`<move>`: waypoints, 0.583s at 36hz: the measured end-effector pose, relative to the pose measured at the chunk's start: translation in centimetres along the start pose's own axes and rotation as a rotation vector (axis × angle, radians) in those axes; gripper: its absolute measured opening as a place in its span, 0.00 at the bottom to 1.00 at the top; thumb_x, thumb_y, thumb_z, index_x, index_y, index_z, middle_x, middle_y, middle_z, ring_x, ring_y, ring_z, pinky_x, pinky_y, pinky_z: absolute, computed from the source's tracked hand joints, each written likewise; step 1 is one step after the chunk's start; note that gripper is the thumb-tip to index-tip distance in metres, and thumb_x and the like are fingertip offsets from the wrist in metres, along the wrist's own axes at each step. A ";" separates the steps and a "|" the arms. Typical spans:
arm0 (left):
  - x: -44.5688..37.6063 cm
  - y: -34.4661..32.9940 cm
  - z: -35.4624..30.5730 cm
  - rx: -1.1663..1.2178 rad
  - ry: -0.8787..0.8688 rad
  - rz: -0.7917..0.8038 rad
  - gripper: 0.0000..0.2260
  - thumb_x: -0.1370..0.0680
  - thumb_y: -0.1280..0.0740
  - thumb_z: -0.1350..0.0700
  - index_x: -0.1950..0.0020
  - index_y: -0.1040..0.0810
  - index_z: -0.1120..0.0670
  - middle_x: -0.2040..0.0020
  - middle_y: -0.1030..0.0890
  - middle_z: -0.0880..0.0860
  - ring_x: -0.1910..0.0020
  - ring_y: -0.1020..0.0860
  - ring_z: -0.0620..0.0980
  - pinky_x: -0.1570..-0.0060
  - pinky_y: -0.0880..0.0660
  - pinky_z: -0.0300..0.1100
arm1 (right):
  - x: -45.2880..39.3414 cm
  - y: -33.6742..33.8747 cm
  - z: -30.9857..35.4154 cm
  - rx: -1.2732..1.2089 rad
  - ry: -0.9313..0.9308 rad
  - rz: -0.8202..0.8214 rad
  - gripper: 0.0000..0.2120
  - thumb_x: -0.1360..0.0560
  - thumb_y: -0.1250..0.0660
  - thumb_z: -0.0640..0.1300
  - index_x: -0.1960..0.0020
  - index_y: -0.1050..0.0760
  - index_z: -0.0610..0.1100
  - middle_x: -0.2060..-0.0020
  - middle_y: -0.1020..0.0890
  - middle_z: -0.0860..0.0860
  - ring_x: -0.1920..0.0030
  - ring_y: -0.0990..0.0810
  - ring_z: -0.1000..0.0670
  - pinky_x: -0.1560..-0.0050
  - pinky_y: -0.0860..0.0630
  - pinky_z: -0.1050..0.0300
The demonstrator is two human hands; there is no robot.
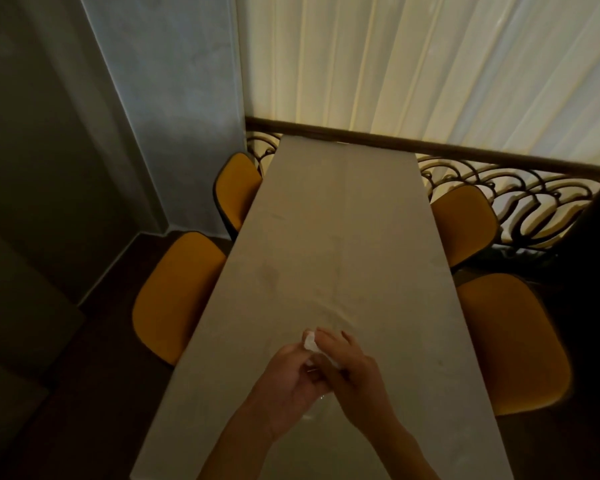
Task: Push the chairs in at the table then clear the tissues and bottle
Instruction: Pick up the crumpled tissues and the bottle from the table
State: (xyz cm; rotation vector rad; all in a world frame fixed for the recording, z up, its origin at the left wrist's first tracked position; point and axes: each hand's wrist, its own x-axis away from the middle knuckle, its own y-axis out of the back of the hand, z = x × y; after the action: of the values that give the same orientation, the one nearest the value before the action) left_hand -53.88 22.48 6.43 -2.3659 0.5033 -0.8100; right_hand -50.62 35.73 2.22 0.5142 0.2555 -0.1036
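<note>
A long table with a pale cloth (340, 237) runs away from me. Two yellow chairs stand on its left side (174, 296) (236, 188) and two on its right side (513, 341) (465, 220), all tucked close to the edges. Over the near end of the table, my left hand (291, 386) and my right hand (354, 368) meet around a crumpled white tissue (310, 341) whose top sticks out between the fingers. A faint clear shape, perhaps a bottle (317, 403), shows under my hands; I cannot tell which hand holds it.
A dark wooden rail with curled ironwork (520, 195) runs behind the table's far end, with pale curtains above. A grey wall corner stands at the left, and dark floor lies beside the left chairs.
</note>
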 end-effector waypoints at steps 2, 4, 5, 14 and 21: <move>0.1 0.0 0.0 0.018 -0.003 0.006 0.18 0.17 0.41 0.56 0.55 0.14 0.62 0.54 0.17 0.63 0.56 0.17 0.56 0.54 0.19 0.53 | 0.4 -0.4 -0.9 0.113 0.092 0.038 0.18 0.17 0.43 0.53 0.27 0.33 0.61 0.30 0.30 0.68 0.26 0.34 0.56 0.24 0.48 0.57; 0.0 0.3 0.0 0.072 0.001 -0.010 0.19 0.17 0.42 0.57 0.58 0.15 0.62 0.57 0.16 0.62 0.60 0.16 0.54 0.59 0.18 0.52 | 0.6 -0.7 -1.6 0.243 0.150 0.085 0.21 0.15 0.48 0.52 0.23 0.40 0.61 0.26 0.35 0.65 0.23 0.41 0.53 0.23 0.51 0.51; 0.0 0.4 -0.1 0.092 0.003 -0.024 0.19 0.17 0.41 0.57 0.58 0.15 0.63 0.56 0.16 0.63 0.60 0.16 0.55 0.59 0.18 0.52 | 0.7 -0.7 -1.8 0.267 0.146 0.115 0.21 0.15 0.49 0.52 0.23 0.42 0.60 0.25 0.37 0.64 0.22 0.45 0.53 0.23 0.51 0.48; -0.5 4.6 0.3 0.140 -0.052 -0.274 0.07 0.20 0.38 0.65 0.50 0.24 0.69 0.54 0.19 0.66 0.56 0.18 0.61 0.57 0.17 0.56 | 1.2 1.9 -2.8 -0.097 -0.248 0.121 0.25 0.26 0.29 0.58 0.31 0.27 0.53 0.35 0.23 0.63 0.32 0.27 0.60 0.31 0.30 0.60; 1.3 10.1 1.7 0.138 -0.059 -0.394 0.07 0.20 0.38 0.67 0.46 0.25 0.69 0.44 0.24 0.67 0.45 0.23 0.63 0.60 0.17 0.52 | 2.2 1.7 -7.5 -0.160 -0.500 0.073 0.23 0.32 0.21 0.45 0.40 0.24 0.53 0.45 0.16 0.54 0.43 0.19 0.59 0.38 0.23 0.47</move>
State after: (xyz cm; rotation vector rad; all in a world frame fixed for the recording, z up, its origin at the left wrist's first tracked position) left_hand -53.43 14.78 -0.48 -2.3821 -0.0492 -0.9084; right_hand -49.86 40.85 -3.87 0.3243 -0.2424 -0.1362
